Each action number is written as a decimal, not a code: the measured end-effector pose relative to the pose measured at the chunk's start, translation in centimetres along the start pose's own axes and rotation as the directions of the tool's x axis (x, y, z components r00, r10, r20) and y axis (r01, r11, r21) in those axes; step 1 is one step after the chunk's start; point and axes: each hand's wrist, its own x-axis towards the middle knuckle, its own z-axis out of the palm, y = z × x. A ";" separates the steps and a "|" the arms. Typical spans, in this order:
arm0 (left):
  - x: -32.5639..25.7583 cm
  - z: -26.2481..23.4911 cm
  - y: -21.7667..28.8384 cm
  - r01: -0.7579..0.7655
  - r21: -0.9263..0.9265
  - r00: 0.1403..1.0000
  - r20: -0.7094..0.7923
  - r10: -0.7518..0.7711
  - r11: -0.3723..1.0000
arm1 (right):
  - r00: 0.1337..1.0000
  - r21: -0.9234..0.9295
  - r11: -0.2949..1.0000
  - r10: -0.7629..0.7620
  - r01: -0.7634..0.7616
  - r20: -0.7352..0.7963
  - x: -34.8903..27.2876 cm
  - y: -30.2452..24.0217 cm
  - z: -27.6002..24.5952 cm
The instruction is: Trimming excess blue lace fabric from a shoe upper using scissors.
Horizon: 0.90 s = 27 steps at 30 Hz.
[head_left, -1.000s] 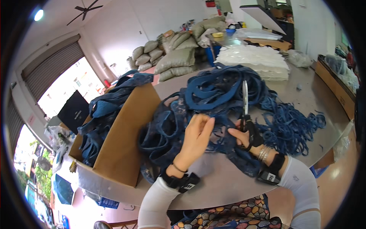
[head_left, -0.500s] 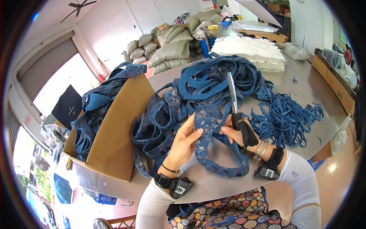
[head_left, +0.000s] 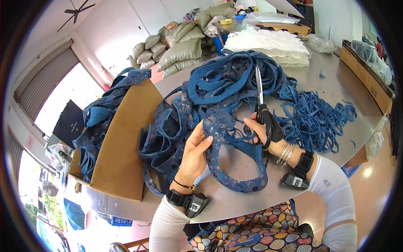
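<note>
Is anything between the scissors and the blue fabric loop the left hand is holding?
Nothing visible. The right hand holds the scissors, blades pointing away over the pile, right beside the fabric loop that the left hand grips.

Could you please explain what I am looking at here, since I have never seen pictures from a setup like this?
This is a wide fisheye view from a camera on a person's head, looking down at their own hands, so straight edges bend. The left hand holds a looped blue fabric piece. The right hand grips black-handled scissors, blades pointing away. Both work over a round metal table with a pile of blue strips, thin trimmings and a cardboard box of more fabric.
</note>
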 end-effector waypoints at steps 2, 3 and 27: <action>-0.1 -0.2 -0.1 0.000 0.010 1.000 -0.019 0.000 1.000 | 0.998 0.033 0.998 0.045 -0.046 0.031 -0.2 -0.3 0.2; 0.0 -0.2 -0.2 0.000 0.013 1.000 -0.023 0.000 1.000 | 0.997 -0.009 0.999 0.046 -0.046 0.060 -0.2 -0.3 0.1; 0.6 -3.1 1.7 -0.273 -0.351 0.916 -0.380 0.130 0.896 | 0.860 -0.085 0.996 0.076 -0.038 0.504 -2.0 -4.4 -1.0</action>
